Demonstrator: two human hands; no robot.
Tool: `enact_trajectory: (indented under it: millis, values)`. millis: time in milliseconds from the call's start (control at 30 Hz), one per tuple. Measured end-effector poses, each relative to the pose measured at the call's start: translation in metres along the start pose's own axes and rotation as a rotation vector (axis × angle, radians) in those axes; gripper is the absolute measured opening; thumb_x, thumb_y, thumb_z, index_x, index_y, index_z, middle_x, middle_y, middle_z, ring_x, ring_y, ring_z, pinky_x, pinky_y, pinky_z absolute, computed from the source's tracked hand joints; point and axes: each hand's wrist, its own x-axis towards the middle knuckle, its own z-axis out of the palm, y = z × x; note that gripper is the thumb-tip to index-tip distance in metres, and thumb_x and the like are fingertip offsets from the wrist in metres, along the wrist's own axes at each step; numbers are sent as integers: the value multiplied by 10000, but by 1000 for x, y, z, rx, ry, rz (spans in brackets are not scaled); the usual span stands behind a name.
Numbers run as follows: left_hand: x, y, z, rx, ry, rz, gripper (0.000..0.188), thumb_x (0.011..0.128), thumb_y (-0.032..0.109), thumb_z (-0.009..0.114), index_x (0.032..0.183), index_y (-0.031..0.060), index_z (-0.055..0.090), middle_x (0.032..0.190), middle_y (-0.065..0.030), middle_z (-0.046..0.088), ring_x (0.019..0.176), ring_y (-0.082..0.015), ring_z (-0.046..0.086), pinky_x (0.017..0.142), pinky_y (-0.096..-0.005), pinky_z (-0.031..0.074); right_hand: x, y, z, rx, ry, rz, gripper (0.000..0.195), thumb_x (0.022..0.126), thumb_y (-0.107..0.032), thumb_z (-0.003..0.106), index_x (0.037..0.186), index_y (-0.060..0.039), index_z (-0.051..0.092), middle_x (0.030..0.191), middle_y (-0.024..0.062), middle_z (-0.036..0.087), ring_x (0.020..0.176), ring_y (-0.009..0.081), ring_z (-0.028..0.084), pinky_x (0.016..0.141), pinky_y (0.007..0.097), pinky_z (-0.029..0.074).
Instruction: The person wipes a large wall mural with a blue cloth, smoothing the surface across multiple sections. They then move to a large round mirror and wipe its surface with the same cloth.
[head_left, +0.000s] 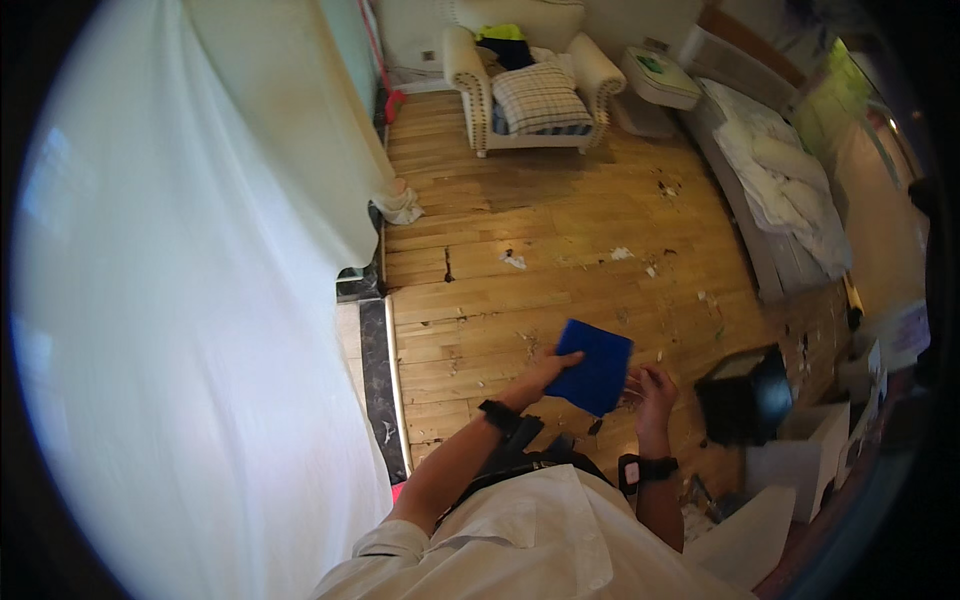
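My left hand (553, 372) grips a flat blue cloth (594, 366) by its left side, thumb lying on top. The cloth looks folded into a rough rectangle and is held above the wooden floor (517, 315). At the cloth's right edge is my right hand (654, 391), its fingers bent and pointing toward the cloth. Whether those fingertips pinch the edge or only sit beside it is unclear. Both wrists carry black bands.
Paper scraps (514, 259) and debris litter the floor. A white curtain (225, 300) hangs along the left. Ahead stands a cream armchair (457, 67) with a checked pillow (541, 97). To the right are a bed (780, 187), a black box (746, 397) and a white box (795, 465).
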Motion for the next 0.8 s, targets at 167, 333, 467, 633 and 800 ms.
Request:
enact_trajectory:
  millis: [167,333,467,633,800]
  values:
    - [-30,7,-127,-287,551,228,332,956,152,690,1212,-49,625,1074,-145,721,880,-250,730,755,-374,614,48,12,89,-112,-323,34,127,1001,-115,627,1052,-1,654,917,114,717,761,207,723,646,331,585]
    - [-84,7,-201,-469,1064,424,143,935,115,680,1031,20,633,867,-93,682,726,-233,688,595,-356,577,49,27,188,-308,-663,87,146,1003,-112,611,1056,15,661,902,94,725,752,166,714,639,293,571]
    - [-51,21,-228,-287,1210,513,126,918,64,688,1024,14,642,832,-68,669,637,-195,652,537,-333,529,71,35,247,-422,-918,38,164,1011,-107,606,1055,41,660,888,98,740,767,163,729,681,300,586]
    - [45,99,-224,411,1161,488,156,911,96,713,1026,-6,687,806,-45,686,692,-160,658,604,-326,528,135,22,316,-408,-976,-51,231,1003,-129,640,1123,67,662,919,120,758,798,177,753,732,295,593]
    - [109,203,-195,951,1053,556,550,859,270,769,1306,3,592,1002,-251,732,930,-427,719,777,-476,572,210,-13,389,-511,-1007,-158,486,1033,-305,630,1387,13,534,1240,140,682,1101,196,660,893,315,536]
